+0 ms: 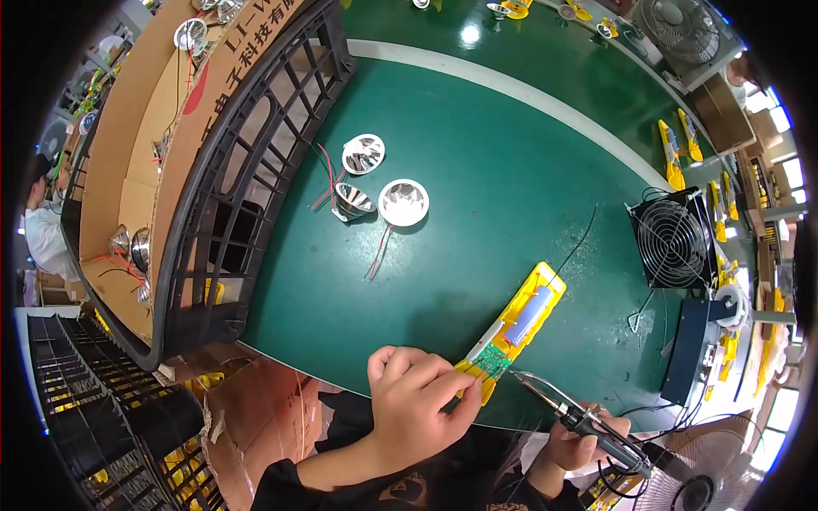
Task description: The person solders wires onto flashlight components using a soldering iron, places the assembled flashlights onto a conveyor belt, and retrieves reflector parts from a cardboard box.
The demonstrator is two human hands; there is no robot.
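On the green bench lies a yellow plastic flashlight housing half [545, 289], tilted toward the upper right. In it sit a blue-violet cylindrical battery [530, 317] and a small green circuit board [492, 361]. My left hand [417, 399] is at the housing's near end, thumb and index finger pinched on a thin wire beside the board. My right hand [573, 443] grips a soldering iron [596, 430] with a metal feed tube; its tip is close to the board's right edge. Whether the tip touches is too small to tell. A dark wire [584, 234] runs from the housing's far end.
Three silver reflector cups [403, 203] with red and dark leads lie at the bench's left middle. A black crate [256, 162] holding a cardboard box [128, 204] borders the left. A black square fan [673, 240] and a dark blue box [692, 349] stand at the right.
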